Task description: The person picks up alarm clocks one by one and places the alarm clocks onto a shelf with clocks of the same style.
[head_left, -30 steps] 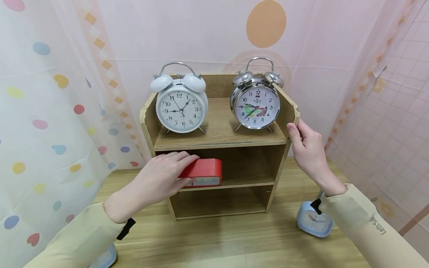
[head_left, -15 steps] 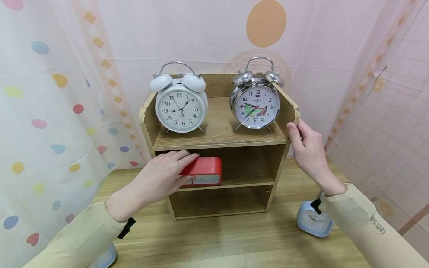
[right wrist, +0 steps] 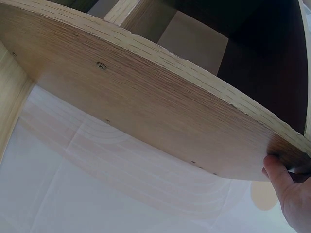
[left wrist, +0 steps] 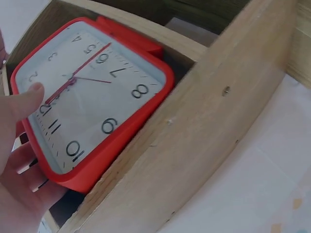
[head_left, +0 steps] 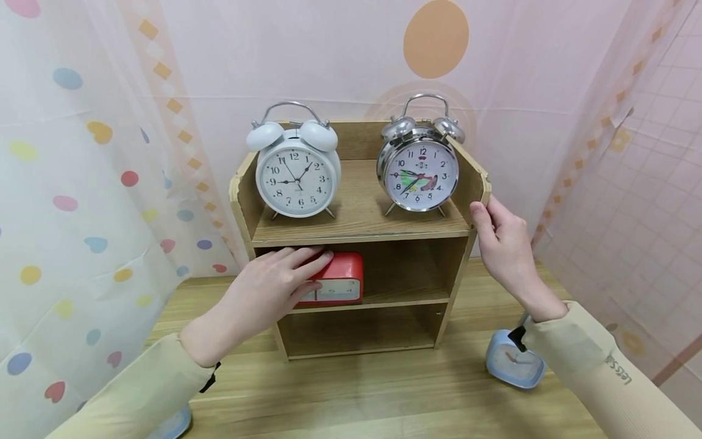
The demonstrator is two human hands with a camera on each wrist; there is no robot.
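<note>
A red square alarm clock stands at the left of the middle compartment of a small wooden shelf. My left hand holds it, fingers over its top and thumb on the front. In the left wrist view, the thumb lies on the white dial near the 12, and the clock sits close to the side panel. With thumb and fingers, my right hand grips the front edge of the shelf's right side panel. The right wrist view shows the thumb against that panel's outer face.
On the top board stand a white twin-bell alarm clock at left and a silver twin-bell one at right. A blue clock is on the table by the right sleeve; another blue item shows beneath the left sleeve.
The red alarm clock has tipped back more upright, so more of its dial faces forward. My left hand has followed, its fingers shifting over the top. The right hand stays on the panel.
</note>
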